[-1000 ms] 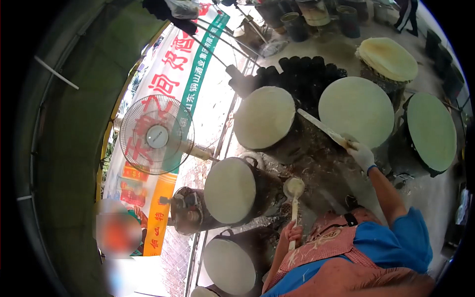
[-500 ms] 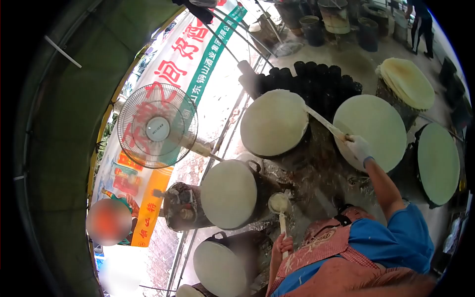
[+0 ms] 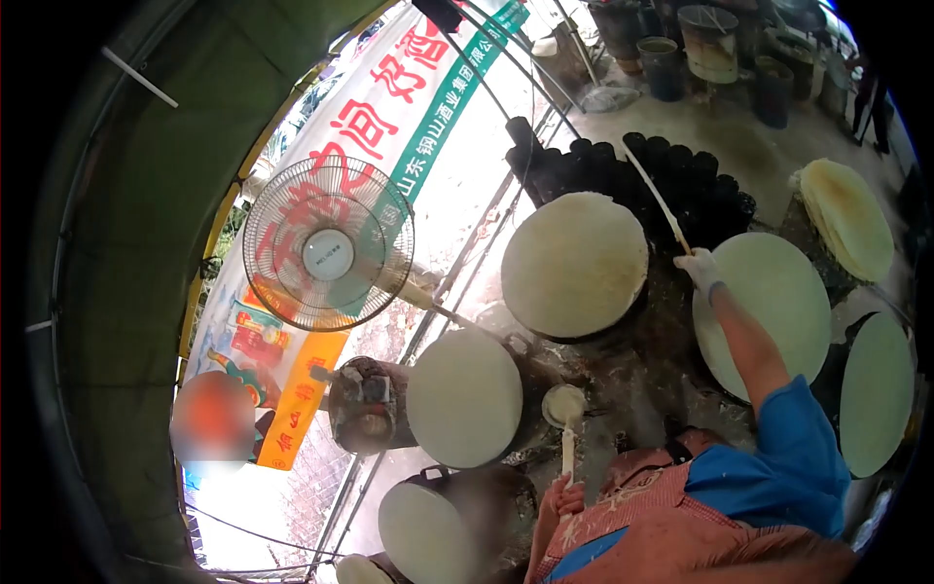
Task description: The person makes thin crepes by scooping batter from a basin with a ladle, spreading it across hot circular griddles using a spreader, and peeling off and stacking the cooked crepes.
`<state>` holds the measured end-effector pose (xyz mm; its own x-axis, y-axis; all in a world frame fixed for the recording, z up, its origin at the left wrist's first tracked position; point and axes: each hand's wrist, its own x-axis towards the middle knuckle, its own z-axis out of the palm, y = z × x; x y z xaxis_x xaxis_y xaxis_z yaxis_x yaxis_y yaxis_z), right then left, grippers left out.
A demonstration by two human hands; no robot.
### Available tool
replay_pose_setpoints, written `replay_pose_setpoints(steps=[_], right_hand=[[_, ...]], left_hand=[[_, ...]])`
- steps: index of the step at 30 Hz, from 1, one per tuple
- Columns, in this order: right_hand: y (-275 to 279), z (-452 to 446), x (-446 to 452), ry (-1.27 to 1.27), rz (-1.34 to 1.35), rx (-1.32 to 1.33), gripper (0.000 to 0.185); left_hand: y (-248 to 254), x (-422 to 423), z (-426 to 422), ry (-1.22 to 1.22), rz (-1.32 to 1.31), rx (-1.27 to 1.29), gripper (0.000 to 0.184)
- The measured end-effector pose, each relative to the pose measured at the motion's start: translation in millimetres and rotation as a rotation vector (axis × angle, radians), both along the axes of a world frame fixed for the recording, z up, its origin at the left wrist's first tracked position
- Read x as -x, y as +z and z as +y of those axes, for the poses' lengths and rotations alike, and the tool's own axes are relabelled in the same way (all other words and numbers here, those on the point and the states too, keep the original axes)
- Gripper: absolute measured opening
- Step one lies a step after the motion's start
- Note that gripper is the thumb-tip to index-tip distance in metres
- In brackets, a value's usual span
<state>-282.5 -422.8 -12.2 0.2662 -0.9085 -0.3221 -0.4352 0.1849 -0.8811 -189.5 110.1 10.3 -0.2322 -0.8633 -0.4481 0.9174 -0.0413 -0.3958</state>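
White-gloved, the right hand point(image 3: 697, 270) has its grip closed round a long spatula point(image 3: 655, 190) by one pale round point(image 3: 769, 311); the left hand's point(image 3: 563, 497) grip wraps a ladle point(image 3: 564, 406). Stacked flatbreads point(image 3: 848, 222) look finished; rounds topping the drum stoves point(image 3: 533, 401) seem unfinished.

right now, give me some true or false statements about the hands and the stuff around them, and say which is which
1. The right hand holds a long pale stick. True.
2. The left hand wears a pale glove. False: the left hand is bare; the right one is gloved.
3. The left hand grips a ladle by its handle. True.
4. The stack of flat sheets is nearer the left hand. False: it is nearer the right hand.
5. The sleeve on the right arm is blue. True.
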Motion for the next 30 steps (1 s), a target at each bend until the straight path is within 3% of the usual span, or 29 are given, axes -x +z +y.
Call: replay_pose_setpoints(steps=[2,3,7,9,14,20,21,24,27,30], right_hand=[[-33.0,-34.0,-33.4,0.002,0.021,0.141,0.032],[-21.7,-41.6,-46.5,0.036,-0.006,0.079,0.028],[-42.4,-78.2,-109.0,-0.07,-0.076,0.121,0.034],[-64.1,-95.6,-131.1,-0.09,-0.073,0.163,0.036],[-82.2,-113.4,-140.8,0.019,-0.223,-0.055,0.025],[-54.8,-96.7,-143.6,0.184,-0.014,0.071,0.028],[-56.8,-93.8,-145.6,0.178,0.007,0.117,0.028],[-54.1,-92.1,-149.4,0.213,0.101,0.231,0.028],[-16.2,-75.9,-154.6,0.226,0.214,0.397,0.029],[15.3,-58.9,-156.6,0.233,0.211,0.523,0.03]], left_hand=[[14.8,-5.2,-4.1,0.009,0.039,-0.005,0.037],[15.6,-11.1,-3.0,-0.007,0.038,0.01,0.037],[-2.3,-26.9,8.2,0.049,0.148,0.059,0.038],[-15.3,-38.0,17.2,0.012,0.076,-0.031,0.039],[-7.4,-53.6,16.4,-0.01,0.131,0.056,0.039],[-4.4,-68.6,18.8,-0.032,0.184,-0.212,0.038],[-15.1,-66.3,21.8,0.037,0.18,-0.021,0.037],[8.2,-68.7,13.1,0.051,0.19,-0.021,0.037],[5.0,-70.3,20.7,-0.06,-0.04,-0.247,0.032],[-22.4,-72.2,32.8,-0.137,-0.205,-0.248,0.03]])
